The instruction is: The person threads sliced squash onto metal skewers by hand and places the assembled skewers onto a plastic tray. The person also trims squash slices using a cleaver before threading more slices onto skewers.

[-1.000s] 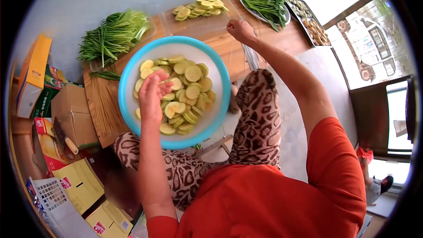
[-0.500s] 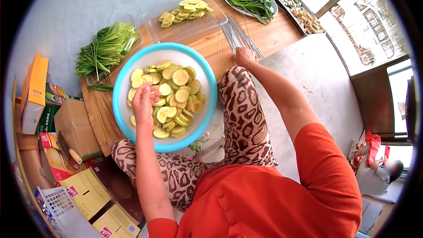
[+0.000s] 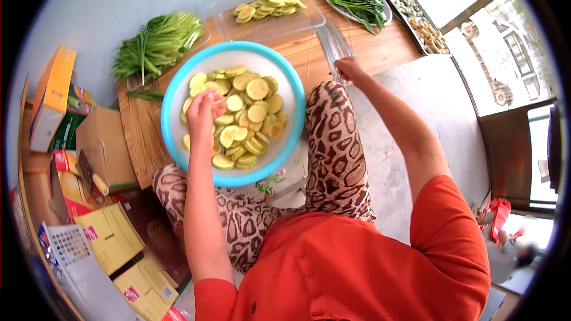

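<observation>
A white bowl with a blue rim (image 3: 169,92) holds many round zucchini slices (image 3: 257,89). My left hand (image 3: 204,113) hangs over the slices at the bowl's left side, its fingers curled in. Whatever those fingers hold, if anything, is hidden. Beyond the bowl to the right, a bundle of thin metal skewers (image 3: 333,41) lies on the wooden board (image 3: 303,59). My right hand (image 3: 351,70) is closed at the near end of these skewers, and its fingertips are partly hidden.
A clear plastic tray (image 3: 238,32) with zucchini slices stands behind the bowl. Green stalks (image 3: 157,47) lie to its left. A plate of leafy greens (image 3: 360,3) and a metal tray (image 3: 423,44) stand far right. Cartons (image 3: 107,145) and a knife (image 3: 95,178) are at left.
The view has shifted, so bowl and board appear higher and farther right. My left hand remains above the slices with its fingers more curled. My right hand stays at the skewers.
</observation>
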`<state>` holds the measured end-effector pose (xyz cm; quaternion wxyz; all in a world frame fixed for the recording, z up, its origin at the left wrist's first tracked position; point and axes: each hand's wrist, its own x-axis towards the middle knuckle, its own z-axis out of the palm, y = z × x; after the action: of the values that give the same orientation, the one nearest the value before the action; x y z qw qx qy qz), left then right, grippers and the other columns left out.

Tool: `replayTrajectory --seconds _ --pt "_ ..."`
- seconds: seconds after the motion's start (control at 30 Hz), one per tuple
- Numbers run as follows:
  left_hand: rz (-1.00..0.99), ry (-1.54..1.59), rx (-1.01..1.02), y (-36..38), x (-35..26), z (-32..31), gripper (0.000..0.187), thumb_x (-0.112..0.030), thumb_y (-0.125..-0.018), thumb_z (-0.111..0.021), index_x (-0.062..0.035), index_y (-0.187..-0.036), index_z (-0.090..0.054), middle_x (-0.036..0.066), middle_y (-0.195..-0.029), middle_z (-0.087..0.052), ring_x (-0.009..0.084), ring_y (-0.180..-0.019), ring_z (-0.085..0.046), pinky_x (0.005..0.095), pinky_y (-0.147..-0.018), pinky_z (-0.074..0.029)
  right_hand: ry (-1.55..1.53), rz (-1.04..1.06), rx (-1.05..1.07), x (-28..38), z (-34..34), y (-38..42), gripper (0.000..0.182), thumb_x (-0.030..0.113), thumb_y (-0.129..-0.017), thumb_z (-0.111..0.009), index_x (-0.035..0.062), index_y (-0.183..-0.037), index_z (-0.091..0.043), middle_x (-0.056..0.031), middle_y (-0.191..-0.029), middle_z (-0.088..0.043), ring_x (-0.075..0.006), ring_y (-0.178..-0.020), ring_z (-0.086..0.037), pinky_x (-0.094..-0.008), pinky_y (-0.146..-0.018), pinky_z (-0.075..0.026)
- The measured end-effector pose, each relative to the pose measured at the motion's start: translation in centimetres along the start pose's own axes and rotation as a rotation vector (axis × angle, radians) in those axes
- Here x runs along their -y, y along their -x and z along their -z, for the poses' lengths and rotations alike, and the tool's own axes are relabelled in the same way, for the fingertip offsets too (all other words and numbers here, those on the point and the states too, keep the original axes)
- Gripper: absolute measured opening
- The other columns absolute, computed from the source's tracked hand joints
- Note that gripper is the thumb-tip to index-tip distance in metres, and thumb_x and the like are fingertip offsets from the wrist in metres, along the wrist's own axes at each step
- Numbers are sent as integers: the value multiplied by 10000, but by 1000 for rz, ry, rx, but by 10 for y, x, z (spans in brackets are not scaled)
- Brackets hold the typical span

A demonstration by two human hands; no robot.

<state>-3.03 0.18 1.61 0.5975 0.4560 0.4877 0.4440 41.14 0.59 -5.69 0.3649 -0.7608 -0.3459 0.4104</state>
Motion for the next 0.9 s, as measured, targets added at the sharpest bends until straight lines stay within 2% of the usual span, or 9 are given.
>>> replayTrajectory --seconds 0.07,0.17,0.27,0.37,0.5,0.6,0.7,0.77,0.9 --pt "-10 66 -29 2 -5 3 289 -203 -967 -473 -2 -1160 -550 92 -1005 -619 162 -835 -629 267 -721 -505 -354 -13 90 19 10 19 222 160 -800 -605 51 -624 -524 -42 -549 -500 -125 -379 -431 -258 -328 -298" --pt "-23 159 -67 2 -8 10 289 -228 -958 -488 -20 -1139 -573 81 -972 -627 149 -776 -628 251 -671 -500 -466 174 156 70 10 66 189 158 -846 -582 69 -691 -522 -28 -603 -517 -108 -452 -456 -236 -396 -333" --pt "-3 196 -78 1 -11 15 308 -259 -957 -489 -26 -1140 -576 88 -990 -630 148 -761 -626 246 -658 -491 -351 428 384 134 -9 136 193 172 -869 -564 60 -718 -520 -20 -627 -525 -91 -498 -464 -220 -451 -357" --pt "10 248 -44 3 -15 17 338 -290 -953 -492 -26 -1150 -572 98 -1006 -632 145 -731 -615 249 -649 -484 -155 477 568 164 -51 193 141 140 -888 -526 68 -767 -522 16 -611 -485 -62 -512 -443 -195 -462 -347" --pt "34 507 32 3 -17 18 362 -323 -941 -523 -24 -1139 -572 105 -974 -633 127 -612 -545 246 -555 -436 238 422 771 152 -114 228 95 120 -843 -557 37 -808 -588 -39 -682 -598 -116 -599 -567 -244 -520 -448" --pt "-67 480 69 3 -11 28 271 -252 -939 -536 -32 -1087 -592 93 -907 -629 117 -569 -507 244 -529 -416 271 511 835 117 -150 228 109 119 -797 -572 14 -822 -583 -49 -688 -638 -124 -590 -575 -270 -527 -460" --pt "-71 479 37 -2 -2 36 186 -178 -933 -541 -37 -1039 -603 76 -851 -618 111 -549 -491 237 -509 -403 262 420 895 118 -160 233 103 116 -788 -579 17 -815 -582 -44 -687 -646 -120 -571 -564 -273 -505 -448" --pt "-62 465 72 1 -4 34 160 -160 -925 -552 -43 -1021 -603 54 -831 -607 110 -569 -518 232 -522 -425 192 376 947 114 -168 224 96 98 -802 -557 29 -869 -561 -42 -737 -642 -92 -517 -499 -231 -491 -403" --pt "79 304 311 12 -10 18 232 -203 -930 -556 -59 -1108 -593 39 -895 -629 110 -664 -600 239 -584 -491 -341 143 1030 115 -177 204 143 76 -835 -525 40 -969 -558 -75 -707 -633 -74 -464 -443 -200 -430 -326"
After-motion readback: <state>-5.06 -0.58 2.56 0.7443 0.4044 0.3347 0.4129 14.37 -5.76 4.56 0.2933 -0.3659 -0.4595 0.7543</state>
